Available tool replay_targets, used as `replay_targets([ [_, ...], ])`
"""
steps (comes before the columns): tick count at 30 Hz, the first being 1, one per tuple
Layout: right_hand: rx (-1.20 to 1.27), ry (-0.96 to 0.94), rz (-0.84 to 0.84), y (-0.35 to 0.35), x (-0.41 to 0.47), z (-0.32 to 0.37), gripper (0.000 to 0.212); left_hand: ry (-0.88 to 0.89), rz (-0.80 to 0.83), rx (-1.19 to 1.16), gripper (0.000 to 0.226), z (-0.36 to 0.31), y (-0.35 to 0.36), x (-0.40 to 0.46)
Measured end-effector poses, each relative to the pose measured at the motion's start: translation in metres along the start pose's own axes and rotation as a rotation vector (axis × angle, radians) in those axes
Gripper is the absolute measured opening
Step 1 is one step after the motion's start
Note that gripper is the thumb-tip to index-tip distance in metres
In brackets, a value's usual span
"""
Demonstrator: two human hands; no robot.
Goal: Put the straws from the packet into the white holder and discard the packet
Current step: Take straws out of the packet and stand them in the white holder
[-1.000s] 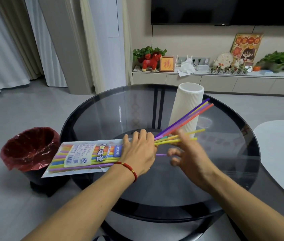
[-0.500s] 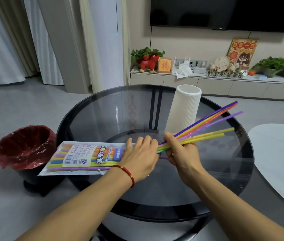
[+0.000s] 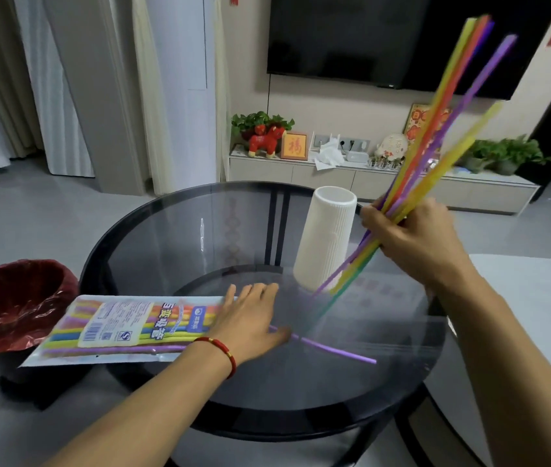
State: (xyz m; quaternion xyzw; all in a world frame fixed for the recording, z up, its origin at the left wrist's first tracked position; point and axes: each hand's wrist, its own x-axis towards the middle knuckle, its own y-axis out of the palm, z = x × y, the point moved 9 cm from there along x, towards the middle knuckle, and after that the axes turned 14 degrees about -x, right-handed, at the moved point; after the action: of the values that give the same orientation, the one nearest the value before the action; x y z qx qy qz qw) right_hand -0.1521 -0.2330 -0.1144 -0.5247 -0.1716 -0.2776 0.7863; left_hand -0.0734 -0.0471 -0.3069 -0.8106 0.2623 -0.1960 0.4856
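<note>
Bin (image 3: 15,298), far left, on the floor just beside the worktop (image 3: 173,237): red liner, mouth open. That is where the packet goes last.

Packet (image 3: 126,328): flat on the worktop's left edge, its far end overhanging toward the bin. Thin glossy film, light and slippery, apt to skate on the glass. Many straws still show inside it. My left hand (image 3: 250,321) lies on its open end, palm down, fingers (image 3: 257,291) straight and slightly spread, pressing rather than gripping. I judge that pressure is what pins the film while straws slide out.

Loose purple straw (image 3: 338,349): lying on the glass, one end under or beside my left hand, the rest trailing right. It will roll easily; best pinched near the middle.

White holder (image 3: 328,237): ribbed, upright, past the worktop's centre, mouth open and nothing visible in it. It looks tall for its base, so a sideways knock from the bundle could tip it.

Bundle of straws (image 3: 442,123): yellow, orange, purple and green, in my right hand (image 3: 415,241), just right of the holder. My fingers are curled round them low on their length; long tops fan up to the right, short tails hang toward the glass beside the holder's base. They are light, thin, bendy and smooth, and already splaying. I would tighten the hold, gather the tails into one cluster, then lower them into the mouth together.
</note>
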Motion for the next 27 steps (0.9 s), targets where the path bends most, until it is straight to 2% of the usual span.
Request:
replay_targets([
  [2, -0.074, -0.085, 0.045, 0.002, 0.007, 0.017, 0.029, 0.106, -0.022, -0.314, 0.087, -0.028, 0.001, 0.009],
  [4, -0.055, -0.128, 0.070, 0.013, 0.008, 0.031, 0.032, 0.146, -0.016, -0.617, 0.082, -0.056, 0.006, 0.019],
  [6, -0.033, -0.144, 0.071, 0.029, 0.003, 0.038, 0.034, 0.108, -0.067, -0.742, 0.062, -0.068, 0.014, 0.029],
  [8, -0.001, -0.141, 0.053, 0.039, -0.001, 0.038, 0.033, 0.028, -0.167, -0.778, 0.033, -0.065, 0.018, 0.038],
  [10, 0.049, -0.107, 0.022, 0.038, 0.002, 0.031, 0.030, -0.017, -0.222, -0.849, 0.016, -0.061, 0.019, 0.045],
  [11, 0.061, -0.096, 0.012, 0.035, 0.006, 0.030, 0.030, -0.009, -0.251, -0.883, 0.018, -0.062, 0.016, 0.048],
  [14, 0.080, -0.098, -0.029, 0.016, 0.022, 0.034, 0.027, 0.097, -0.410, -0.942, 0.041, -0.073, -0.004, 0.052],
  [17, 0.053, -0.104, -0.024, 0.010, 0.033, 0.036, 0.022, 0.148, -0.502, -1.018, 0.047, -0.076, -0.011, 0.059],
  [20, -0.032, -0.081, 0.037, 0.030, 0.032, 0.026, 0.026, 0.109, -0.481, -1.018, 0.041, -0.067, -0.003, 0.067],
  [23, -0.019, -0.028, 0.156, 0.061, 0.023, 0.009, 0.026, 0.051, -0.341, -1.032, 0.036, -0.059, 0.012, 0.071],
  [26, -0.019, 0.020, 0.265, 0.091, 0.007, -0.004, 0.030, 0.016, -0.226, -1.262, 0.021, -0.062, 0.028, 0.067],
  [27, -0.022, 0.040, 0.300, 0.099, 0.002, -0.008, 0.031, 0.017, -0.235, -1.310, 0.027, -0.061, 0.030, 0.065],
])
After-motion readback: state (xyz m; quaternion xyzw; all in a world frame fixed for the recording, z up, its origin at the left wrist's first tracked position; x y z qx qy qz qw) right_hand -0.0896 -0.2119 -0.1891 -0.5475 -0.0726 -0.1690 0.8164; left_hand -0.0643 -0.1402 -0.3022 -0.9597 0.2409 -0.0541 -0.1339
